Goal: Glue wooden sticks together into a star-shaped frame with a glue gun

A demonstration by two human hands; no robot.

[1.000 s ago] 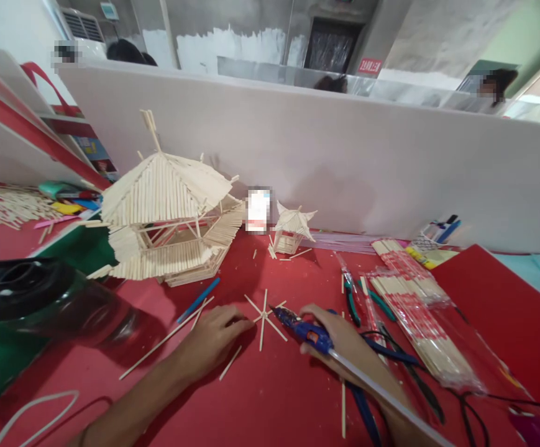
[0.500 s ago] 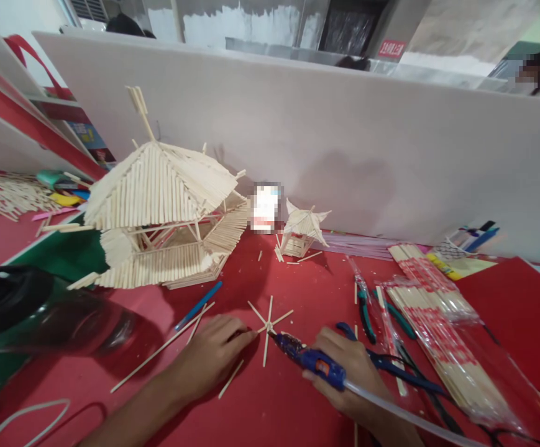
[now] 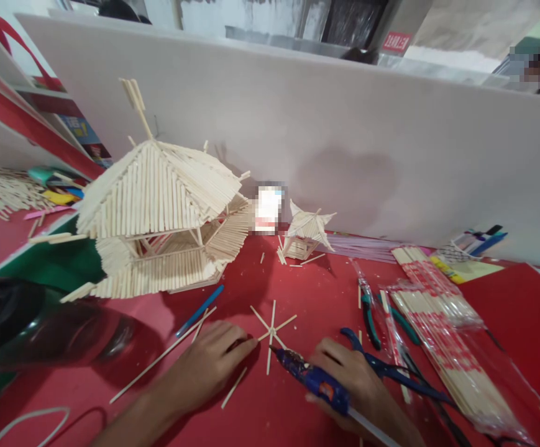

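Left fingers (image 3: 251, 346) pinch one arm of a stick star (image 3: 272, 333) on the red desk (image 3: 270, 410); right fingers (image 3: 319, 372) grip a blue glue gun (image 3: 314, 380), tip near its center.

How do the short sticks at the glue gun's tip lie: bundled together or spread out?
Spread out: the short sticks point in different directions from a shared centre, like spokes, with gaps between them.

Through my feed, pale matt wood sticks ribbing the large pavilion model (image 3: 158, 198), glossy blue plastic on the glue gun (image 3: 314, 379), crinkled clear plastic wrap over the chopstick packs (image 3: 451, 347), shiny see-through bottle (image 3: 55, 329).
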